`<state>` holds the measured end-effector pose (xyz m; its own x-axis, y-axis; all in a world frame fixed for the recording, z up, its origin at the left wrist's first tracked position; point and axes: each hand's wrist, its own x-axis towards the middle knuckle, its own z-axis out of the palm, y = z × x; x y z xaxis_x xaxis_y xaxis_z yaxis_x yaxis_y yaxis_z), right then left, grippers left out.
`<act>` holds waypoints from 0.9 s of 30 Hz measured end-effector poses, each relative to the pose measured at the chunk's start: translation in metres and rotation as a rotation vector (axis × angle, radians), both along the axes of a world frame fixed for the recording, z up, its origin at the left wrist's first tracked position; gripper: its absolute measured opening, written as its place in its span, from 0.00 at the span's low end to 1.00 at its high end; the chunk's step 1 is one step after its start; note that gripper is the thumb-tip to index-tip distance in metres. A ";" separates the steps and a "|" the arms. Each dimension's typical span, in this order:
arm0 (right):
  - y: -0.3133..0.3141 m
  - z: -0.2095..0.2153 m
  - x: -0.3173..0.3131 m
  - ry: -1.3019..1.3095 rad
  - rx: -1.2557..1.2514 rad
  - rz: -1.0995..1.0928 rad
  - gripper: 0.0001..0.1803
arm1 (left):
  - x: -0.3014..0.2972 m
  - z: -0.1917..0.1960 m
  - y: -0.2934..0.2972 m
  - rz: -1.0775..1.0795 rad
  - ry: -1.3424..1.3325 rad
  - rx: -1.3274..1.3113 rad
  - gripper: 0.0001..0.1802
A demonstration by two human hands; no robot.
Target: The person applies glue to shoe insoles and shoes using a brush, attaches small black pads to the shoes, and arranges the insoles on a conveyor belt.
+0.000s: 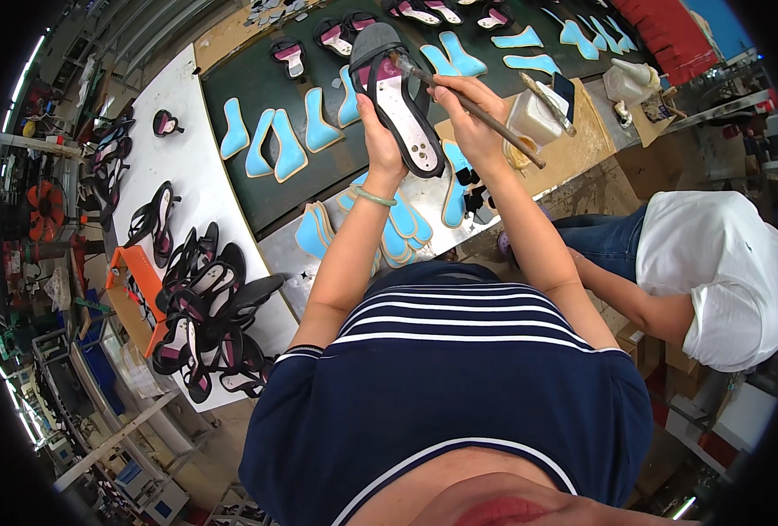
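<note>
My left hand (382, 145) holds a black strappy sandal (415, 131) by its side, sole down, over the bench. Its inside is pale with a purple patch near the toe, and small dark holes show at the heel. In my right hand (470, 114) is a long-handled brush (519, 143), gripped between thumb and fingers. The brush tip reaches the sandal's inside close to the toe strap. Light-blue insole pieces (321, 124) lie spread on the dark green surface around the sandal. More blue insoles (399, 230) overlap in a stack below my hands.
A white tub (534, 118) stands on a stained board at right, with another brush (547, 101) across it. Beyond are more sandals (288, 54). At left, a sandal pile (209, 298) lies beside an orange holder (139, 294). A person in a white shirt (709, 272) is at right.
</note>
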<state>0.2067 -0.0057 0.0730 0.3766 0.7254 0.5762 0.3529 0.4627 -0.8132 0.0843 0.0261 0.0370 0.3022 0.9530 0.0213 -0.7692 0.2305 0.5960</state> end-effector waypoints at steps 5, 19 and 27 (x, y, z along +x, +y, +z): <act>0.000 0.000 0.000 0.052 0.000 0.046 0.07 | -0.001 0.004 -0.002 -0.003 0.013 0.000 0.32; -0.004 0.009 -0.003 0.030 -0.008 0.137 0.07 | 0.000 0.001 -0.002 -0.029 0.031 -0.045 0.35; -0.003 0.018 -0.005 0.027 -0.011 0.188 0.07 | -0.002 0.004 -0.001 -0.058 0.025 -0.023 0.35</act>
